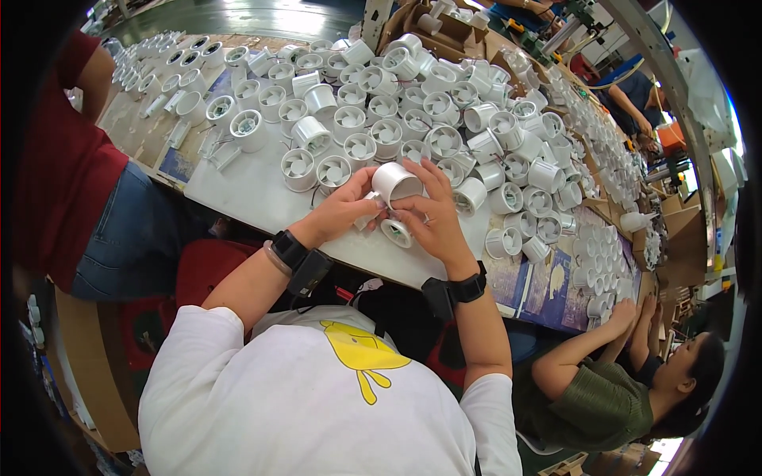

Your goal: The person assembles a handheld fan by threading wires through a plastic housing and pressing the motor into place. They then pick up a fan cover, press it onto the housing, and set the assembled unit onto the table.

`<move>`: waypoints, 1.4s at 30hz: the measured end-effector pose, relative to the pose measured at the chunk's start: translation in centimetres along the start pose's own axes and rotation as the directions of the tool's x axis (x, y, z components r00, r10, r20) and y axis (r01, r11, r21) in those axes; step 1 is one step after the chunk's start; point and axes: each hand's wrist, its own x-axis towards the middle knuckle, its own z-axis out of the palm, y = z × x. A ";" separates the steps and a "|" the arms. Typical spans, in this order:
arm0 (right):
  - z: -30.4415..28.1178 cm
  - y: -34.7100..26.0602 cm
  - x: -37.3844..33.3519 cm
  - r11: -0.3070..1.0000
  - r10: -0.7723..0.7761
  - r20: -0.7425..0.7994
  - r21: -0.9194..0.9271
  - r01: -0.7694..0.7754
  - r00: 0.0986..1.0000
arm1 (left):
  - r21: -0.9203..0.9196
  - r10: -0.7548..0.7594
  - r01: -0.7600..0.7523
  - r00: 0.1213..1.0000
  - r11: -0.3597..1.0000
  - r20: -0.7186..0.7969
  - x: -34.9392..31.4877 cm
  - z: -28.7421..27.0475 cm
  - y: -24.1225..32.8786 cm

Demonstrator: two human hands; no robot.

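Hands and workpieces, seen from above. The left hand [340, 213] has its fingers bent and nearly closed; its thumb lies across a small white block [365, 221], gripped against the fingers behind, and its forefinger reaches the near-left wall of the cup [393, 179]. The right hand [435, 213] curves around the right side of the cup, fingers parted only by the cup's width, with the thumb at the lower rim. The cup, white and smooth, is tilted, its open mouth toward the right hand, and is held above the front edge of the bench [238, 189]. Just below it is a round white part [396, 232]; whether this is touched cannot be told. Beyond the hands, white fans [385, 133] are heaped, some upright and some on their sides. To the left stand housings [248, 125] with green boards inside. At right, a blue and white sheet [548, 293] lies near smaller white rings [599, 262]. A person in red [75, 174] stands at left; a person in green [599, 404] sits at right, arms on the bench.
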 end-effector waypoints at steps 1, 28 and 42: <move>0.1 -0.1 0.0 1.000 0.014 -0.001 0.028 -0.014 1.000 | 0.012 -0.002 0.002 1.000 1.000 -0.010 0.0 0.0 -0.1; -6.3 -2.9 0.4 0.998 0.046 0.100 0.040 -0.050 0.994 | -0.041 -0.192 0.193 0.981 0.980 0.022 -0.2 1.7 1.4; -4.2 -0.8 -0.4 0.994 0.101 -0.027 0.038 -0.100 0.995 | -0.084 -0.327 0.322 0.944 0.943 -0.050 0.6 1.8 0.2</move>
